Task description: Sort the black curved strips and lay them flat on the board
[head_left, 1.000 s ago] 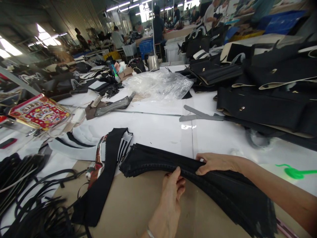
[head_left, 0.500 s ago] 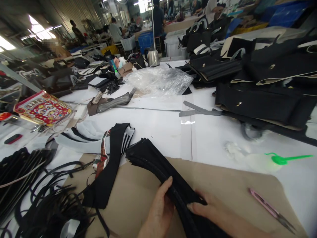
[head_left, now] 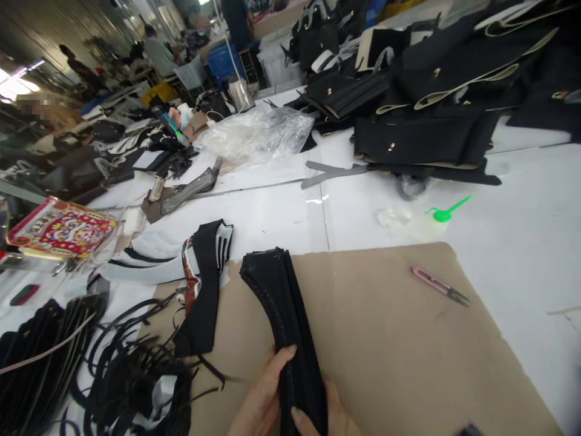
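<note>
One stack of curved black pieces [head_left: 293, 321], gripped from both sides by left hand [head_left: 262, 396] and right hand [head_left: 336, 415], above brown sheet [head_left: 372, 327] on white desk [head_left: 512, 242]; pink snips [head_left: 438, 285] right of stack.

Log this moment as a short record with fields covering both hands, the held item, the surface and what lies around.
Held item: stack of long, curved black flat pieces, material unclear
Left hand: gripping the stack's left side, thumb on top
Right hand: gripping its right side, nearer the person, thumb on top
Surface: flat brown sheet on a white table
Left of stack: tangle of thin black strips
Right of stack: pink-handled metal snips, lying untouched
Farther back: crumpled clear plastic sheeting
</note>
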`<state>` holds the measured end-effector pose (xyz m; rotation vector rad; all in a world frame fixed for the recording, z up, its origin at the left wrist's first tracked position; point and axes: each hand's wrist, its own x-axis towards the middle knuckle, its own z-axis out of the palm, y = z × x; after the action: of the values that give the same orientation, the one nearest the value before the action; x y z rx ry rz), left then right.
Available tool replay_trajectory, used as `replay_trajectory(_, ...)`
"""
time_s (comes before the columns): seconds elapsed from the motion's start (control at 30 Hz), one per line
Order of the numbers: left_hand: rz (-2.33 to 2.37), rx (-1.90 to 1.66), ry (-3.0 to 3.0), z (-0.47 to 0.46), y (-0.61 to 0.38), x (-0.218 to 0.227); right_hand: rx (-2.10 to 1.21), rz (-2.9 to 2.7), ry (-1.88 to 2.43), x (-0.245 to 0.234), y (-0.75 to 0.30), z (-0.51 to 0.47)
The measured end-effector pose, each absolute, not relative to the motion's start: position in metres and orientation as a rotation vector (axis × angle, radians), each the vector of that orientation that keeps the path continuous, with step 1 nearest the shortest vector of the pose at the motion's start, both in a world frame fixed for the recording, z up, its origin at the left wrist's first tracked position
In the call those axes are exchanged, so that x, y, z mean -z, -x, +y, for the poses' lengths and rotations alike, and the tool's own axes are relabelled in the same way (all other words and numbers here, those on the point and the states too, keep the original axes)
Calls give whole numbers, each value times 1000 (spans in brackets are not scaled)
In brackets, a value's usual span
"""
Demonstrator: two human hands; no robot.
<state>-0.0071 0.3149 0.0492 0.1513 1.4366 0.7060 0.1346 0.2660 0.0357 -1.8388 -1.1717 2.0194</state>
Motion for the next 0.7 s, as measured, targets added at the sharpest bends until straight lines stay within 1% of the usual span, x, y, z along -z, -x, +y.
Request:
replay_trajectory(0.17, 1390, -707, -120, 306, 6, -51, -1800, -1079, 1771, -52, -144, 285)
replay_trajectory(0.27, 1392, -659, -8, 302, 8, -50, -1798, -1033, 1742, -53, -143, 295)
replay_trajectory(0.5, 1388, -665, 66, 299, 10, -50, -1717, -1005, 1728, -36, -134, 292)
replay_trajectory(0.7, 1436, -670, 72, 303, 5, -54, -1696, -989, 1725, -40, -129, 288)
